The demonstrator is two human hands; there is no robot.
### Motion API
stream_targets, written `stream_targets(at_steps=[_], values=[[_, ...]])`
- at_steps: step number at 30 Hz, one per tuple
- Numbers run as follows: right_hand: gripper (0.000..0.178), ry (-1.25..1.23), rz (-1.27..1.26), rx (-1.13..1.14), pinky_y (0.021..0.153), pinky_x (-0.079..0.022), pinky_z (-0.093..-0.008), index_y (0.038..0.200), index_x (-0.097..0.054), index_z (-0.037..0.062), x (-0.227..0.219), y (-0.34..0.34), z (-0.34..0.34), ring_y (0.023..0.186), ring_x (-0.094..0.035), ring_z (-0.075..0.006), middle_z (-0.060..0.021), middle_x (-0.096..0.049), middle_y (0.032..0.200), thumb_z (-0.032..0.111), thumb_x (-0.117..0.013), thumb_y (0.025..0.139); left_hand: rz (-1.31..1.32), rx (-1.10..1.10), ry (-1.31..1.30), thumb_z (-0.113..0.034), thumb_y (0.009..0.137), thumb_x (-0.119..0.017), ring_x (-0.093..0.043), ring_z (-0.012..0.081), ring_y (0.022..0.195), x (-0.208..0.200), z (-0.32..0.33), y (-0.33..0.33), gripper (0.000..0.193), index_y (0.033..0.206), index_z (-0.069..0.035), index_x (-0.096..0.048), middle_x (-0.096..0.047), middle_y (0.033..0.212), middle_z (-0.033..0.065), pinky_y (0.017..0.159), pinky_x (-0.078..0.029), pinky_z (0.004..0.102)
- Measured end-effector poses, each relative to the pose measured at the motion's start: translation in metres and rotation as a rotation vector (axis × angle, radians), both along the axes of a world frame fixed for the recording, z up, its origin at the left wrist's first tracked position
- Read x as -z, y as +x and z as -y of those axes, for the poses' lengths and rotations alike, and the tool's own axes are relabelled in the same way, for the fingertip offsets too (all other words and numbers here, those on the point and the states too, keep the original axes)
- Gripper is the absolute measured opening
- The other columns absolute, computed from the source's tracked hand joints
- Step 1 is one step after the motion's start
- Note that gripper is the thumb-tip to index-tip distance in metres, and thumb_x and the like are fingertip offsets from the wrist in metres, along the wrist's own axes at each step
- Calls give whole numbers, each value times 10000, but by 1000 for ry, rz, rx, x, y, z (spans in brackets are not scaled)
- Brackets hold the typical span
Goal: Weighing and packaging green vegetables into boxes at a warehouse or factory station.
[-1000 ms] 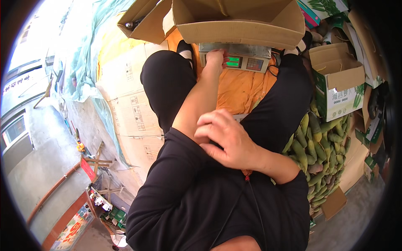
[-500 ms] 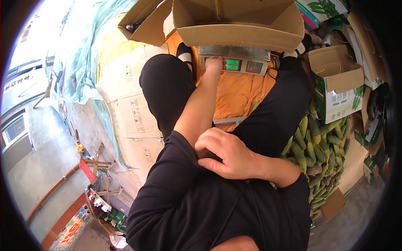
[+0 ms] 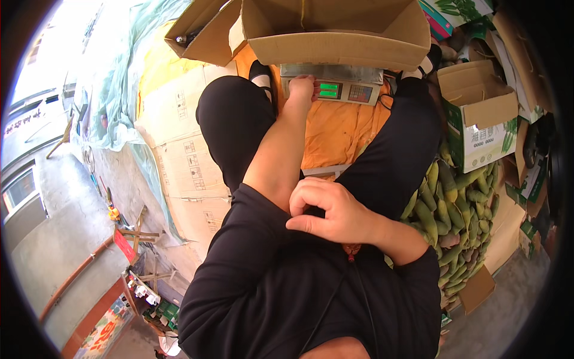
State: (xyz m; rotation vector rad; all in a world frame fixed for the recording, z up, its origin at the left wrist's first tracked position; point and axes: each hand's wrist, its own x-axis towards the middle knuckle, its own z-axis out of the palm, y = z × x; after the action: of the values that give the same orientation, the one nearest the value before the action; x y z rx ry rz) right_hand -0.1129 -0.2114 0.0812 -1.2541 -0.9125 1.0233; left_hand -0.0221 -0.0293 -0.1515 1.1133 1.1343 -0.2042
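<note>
My left hand (image 3: 303,89) reaches forward between my knees to the front panel of an electronic scale (image 3: 348,94). Its fingers are curled in beside the lit green display, and nothing shows in them; the fingertips are partly hidden. On the scale rests a large open cardboard box (image 3: 338,49), whose visible inside is bare apart from a thin yellowish cord. My right hand (image 3: 332,209) hovers over my lap next to my left elbow, holding nothing. Its fingers are loosely bent, with a gap between thumb and forefinger.
Long green radishes (image 3: 457,209) lie heaped at my right. Behind them stands an open white-and-green carton (image 3: 481,128). A smaller brown box (image 3: 206,33) with a dark object stands front left. Flattened cardboard (image 3: 179,155) and an orange sheet (image 3: 338,134) cover the ground.
My right hand has lifted slightly off my left arm and shifted right, its thumb and forefinger now further apart. My left hand stays at the scale's panel.
</note>
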Motion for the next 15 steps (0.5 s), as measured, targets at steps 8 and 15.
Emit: stream_targets(at_steps=[8, 15], values=[[92, 61, -1063, 109, 715, -414, -206, 904, -510, 103, 15, 4, -2, 765, -499, -30, 46, -526, 845, 178, -536, 950, -31, 162, 92, -253, 929, -523, -604, 134, 705, 3, 9, -8, 186, 1033, -114, -589, -633, 848, -3, 636, -458, 335], [96, -31, -1108, 95, 569, -372, -162, 936, -527, 117, 26, 5, -9, 659, -448, -13, 63, -517, 794, 196, -580, 926, -8, 218, 118, -238, 908, -550, -595, 116, 660, 7, 12, -5, 176, 1014, -107, -601, -626, 811, -2, 557, -449, 298]])
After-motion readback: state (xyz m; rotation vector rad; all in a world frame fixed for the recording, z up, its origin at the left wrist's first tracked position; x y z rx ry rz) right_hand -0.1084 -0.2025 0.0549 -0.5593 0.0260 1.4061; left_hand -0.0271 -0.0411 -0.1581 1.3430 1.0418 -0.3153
